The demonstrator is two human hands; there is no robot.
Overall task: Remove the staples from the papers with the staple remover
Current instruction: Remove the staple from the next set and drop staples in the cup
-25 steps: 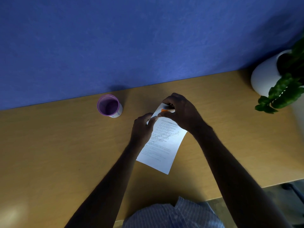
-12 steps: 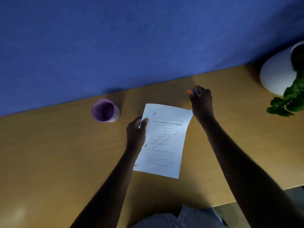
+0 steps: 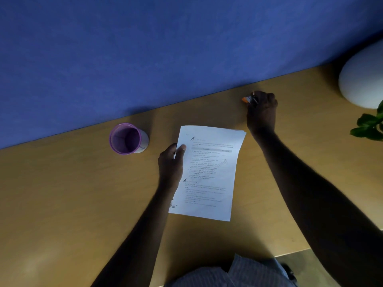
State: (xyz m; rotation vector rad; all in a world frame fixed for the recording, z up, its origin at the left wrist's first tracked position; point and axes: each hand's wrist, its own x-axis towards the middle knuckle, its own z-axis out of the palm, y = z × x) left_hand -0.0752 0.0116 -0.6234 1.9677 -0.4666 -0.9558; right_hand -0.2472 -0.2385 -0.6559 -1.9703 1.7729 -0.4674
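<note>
**Staple remover carried clear of the papers**

The right hand [image 3: 261,109] has drawn away from the top corner of the papers [image 3: 209,172], where it was working a second ago, and now sits beyond that corner, near the back edge of the desk [image 3: 62,204]. Its fingers are curled round the staple remover [image 3: 248,99], whose orange end pokes out on the thumb side; whether a pulled staple hangs in the tool is too small and dim to tell.

The left hand [image 3: 171,164] has slid from the top of the sheets to their near-side edge, where its thumb presses on the top page and the fingers grip underneath. The papers, curled up a second ago, now lie flat just beside and under this hand, their top right corner slightly fanned.

Judging from that fanned corner and the withdrawn tool, the staple is probably out, and the hand may be about to drop it or set the tool down.

A purple cup [image 3: 128,138] stands just beyond the left hand; a white pot [image 3: 362,79] and green leaves [image 3: 371,125] lie out past the right hand.
</note>
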